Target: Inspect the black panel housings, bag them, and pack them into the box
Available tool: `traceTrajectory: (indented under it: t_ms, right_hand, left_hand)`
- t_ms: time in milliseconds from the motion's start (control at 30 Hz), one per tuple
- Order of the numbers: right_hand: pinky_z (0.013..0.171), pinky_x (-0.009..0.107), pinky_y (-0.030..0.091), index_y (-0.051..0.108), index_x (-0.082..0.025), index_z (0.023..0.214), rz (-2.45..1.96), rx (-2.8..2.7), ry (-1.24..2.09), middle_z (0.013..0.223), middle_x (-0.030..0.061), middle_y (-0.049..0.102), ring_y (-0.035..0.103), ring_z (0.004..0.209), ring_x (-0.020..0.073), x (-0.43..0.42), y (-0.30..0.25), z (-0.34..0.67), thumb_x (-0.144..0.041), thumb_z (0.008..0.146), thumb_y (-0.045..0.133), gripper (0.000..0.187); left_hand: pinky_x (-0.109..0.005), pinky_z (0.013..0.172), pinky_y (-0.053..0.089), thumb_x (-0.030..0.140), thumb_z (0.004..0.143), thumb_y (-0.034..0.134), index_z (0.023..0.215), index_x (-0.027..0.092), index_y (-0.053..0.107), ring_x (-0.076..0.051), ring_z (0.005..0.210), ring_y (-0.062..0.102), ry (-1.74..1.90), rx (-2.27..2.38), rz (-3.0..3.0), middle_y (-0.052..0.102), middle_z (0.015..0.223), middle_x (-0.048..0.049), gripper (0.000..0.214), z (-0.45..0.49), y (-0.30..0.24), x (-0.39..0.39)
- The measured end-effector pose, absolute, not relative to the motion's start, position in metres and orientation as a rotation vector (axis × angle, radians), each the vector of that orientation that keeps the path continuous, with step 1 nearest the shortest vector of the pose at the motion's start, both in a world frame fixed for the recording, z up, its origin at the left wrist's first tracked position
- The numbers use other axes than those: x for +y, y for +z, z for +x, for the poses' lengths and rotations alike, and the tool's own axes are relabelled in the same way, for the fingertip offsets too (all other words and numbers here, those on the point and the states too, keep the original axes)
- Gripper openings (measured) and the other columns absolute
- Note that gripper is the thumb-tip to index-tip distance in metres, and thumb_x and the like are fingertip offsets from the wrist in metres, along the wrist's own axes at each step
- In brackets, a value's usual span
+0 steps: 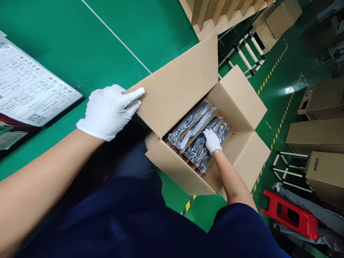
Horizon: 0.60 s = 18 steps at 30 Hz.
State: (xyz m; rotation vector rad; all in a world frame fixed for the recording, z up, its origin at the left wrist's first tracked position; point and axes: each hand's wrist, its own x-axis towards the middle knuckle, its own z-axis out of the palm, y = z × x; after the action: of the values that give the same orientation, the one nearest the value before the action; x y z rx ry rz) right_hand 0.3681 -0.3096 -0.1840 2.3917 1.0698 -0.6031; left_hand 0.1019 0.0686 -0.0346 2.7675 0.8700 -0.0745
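Okay, carton (185, 170) sits open in front of the person, flaps folded out, its mouth facing up. Left gloved hand (109, 111) pinches the corner of the long flap (180, 84), thumb on top, fingers beneath. Right gloved hand (213, 140) is inside the carton, on the plastic-wrapped packs (190, 120); fingertips are hidden, so can't tell whether it grips one. Packs stand on edge in a row, cardboard dividers (200, 131) between them, crowded toward the long-flap wall; bare room shows on the opposite side. Right forearm crosses the carton's edge, blocking part of that gap.

Green floor (53, 71) lies open beyond the left hand, cut by a white line (115, 36). Printed sheet (34, 86) borders that space at far left. Past the long flap's far corner, a slotted box (231, 14) and pole rack (249, 53) limit room; can't tell if flap and box touch. To the right: striped tape (290, 96), closed box (326, 175), red stool (291, 215), all apart from the carton.
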Motion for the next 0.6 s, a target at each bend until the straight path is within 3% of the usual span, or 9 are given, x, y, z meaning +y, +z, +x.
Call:
traceTrajectory:
  t_ms: [200, 433, 600]
  right_hand:
    - [0.127, 0.044, 0.025, 0.041, -0.017, 0.154, 2.417, 1.037, -0.597, 0.164, 0.0076, 0.026, 0.026, 0.153, 0.0221, -0.313, -0.189, 0.367, -0.009, 0.099, 0.039, 0.056]
    - [0.125, 0.041, 0.030, 0.040, -0.017, 0.156, 2.445, 0.987, -0.556, 0.165, 0.0057, 0.022, 0.026, 0.153, 0.0230, -0.317, -0.185, 0.356, -0.004, 0.092, 0.032, 0.065]
    - [0.122, 0.039, 0.034, 0.044, -0.014, 0.153, 2.443, 0.994, -0.527, 0.161, 0.0087, 0.033, 0.035, 0.148, 0.0221, -0.297, -0.171, 0.358, -0.005, 0.091, 0.033, 0.064]
  left_hand:
    - [-0.039, 0.085, 0.041, 0.041, 0.102, 0.038, 0.145, 0.026, 0.057, -0.029, 0.099, 0.061, -0.070, 0.847, 2.730, 0.064, 0.108, -0.0137, 0.050, 0.103, -0.036, 0.070]
    - [-0.037, 0.079, 0.039, 0.040, 0.102, 0.038, 0.143, 0.027, 0.059, -0.028, 0.093, 0.060, -0.060, 0.819, 2.722, 0.064, 0.102, -0.0134, 0.049, 0.105, -0.036, 0.071]
    - [-0.036, 0.075, 0.037, 0.040, 0.102, 0.036, 0.142, 0.029, 0.060, -0.028, 0.089, 0.060, -0.039, 0.784, 2.711, 0.064, 0.100, -0.0138, 0.048, 0.106, -0.038, 0.073]
